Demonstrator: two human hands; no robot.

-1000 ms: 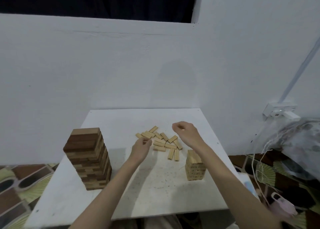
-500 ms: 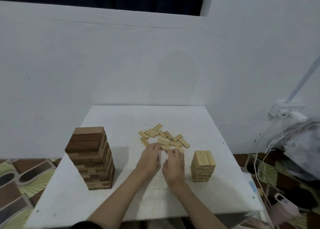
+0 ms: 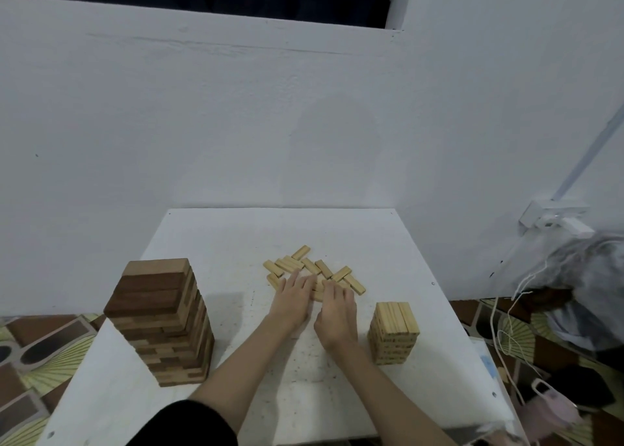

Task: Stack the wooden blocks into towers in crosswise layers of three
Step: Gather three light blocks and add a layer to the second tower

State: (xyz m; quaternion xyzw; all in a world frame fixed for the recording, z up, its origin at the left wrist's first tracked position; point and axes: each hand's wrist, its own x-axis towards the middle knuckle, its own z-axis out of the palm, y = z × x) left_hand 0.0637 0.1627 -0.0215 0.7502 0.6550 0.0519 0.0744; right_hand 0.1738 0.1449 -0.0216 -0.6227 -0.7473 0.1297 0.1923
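Several small light wooden blocks (image 3: 310,266) lie loose in a heap at the middle of the white table (image 3: 236,236). My left hand (image 3: 293,299) and my right hand (image 3: 337,314) lie side by side at the near edge of the heap, fingers stretched forward onto the nearest blocks. Some blocks are hidden under the fingers. A short tower of light blocks (image 3: 393,332) stands to the right of my right hand. A taller tower of bigger, darker blocks (image 3: 158,320) stands at the left.
A white wall rises behind the table. To the right are a wall socket (image 3: 553,217), white cables (image 3: 503,324) and a plastic bag (image 3: 580,276). Patterned floor (image 3: 37,347) shows on both sides of the table.
Both hands came down from above the heap and drew together at its near edge one second ago; since half a second ago they have barely shifted.
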